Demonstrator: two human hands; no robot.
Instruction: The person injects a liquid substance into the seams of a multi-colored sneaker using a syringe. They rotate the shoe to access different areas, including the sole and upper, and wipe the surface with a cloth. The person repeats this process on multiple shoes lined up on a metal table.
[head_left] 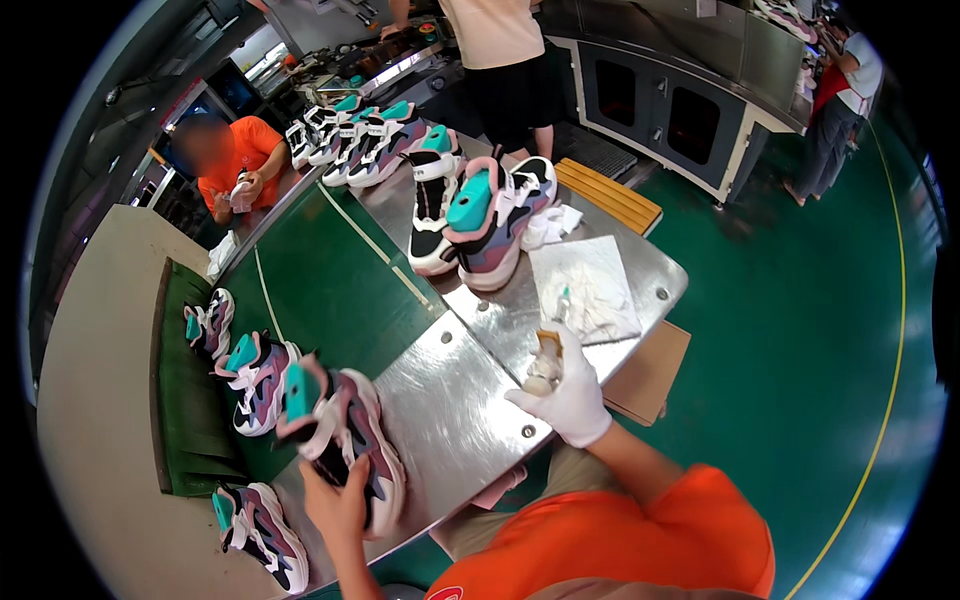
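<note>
My bare left hand grips a purple, pink and white sneaker with a teal insert in its collar. The shoe is held tilted over the near part of the metal table. A white glove covers my right hand, whose fingers are closed around a small whitish object with a tan-brown squarish end; its kind is unclear. Just beyond that hand, a crumpled white cloth lies at the table's right corner. A thin green-tipped item rests at the cloth's edge.
Two sneakers stand at the table's far right, with several more behind. Other sneakers line the left side of the green belt. An orange-shirted person works across; another person stands behind. A cardboard sheet is below the table.
</note>
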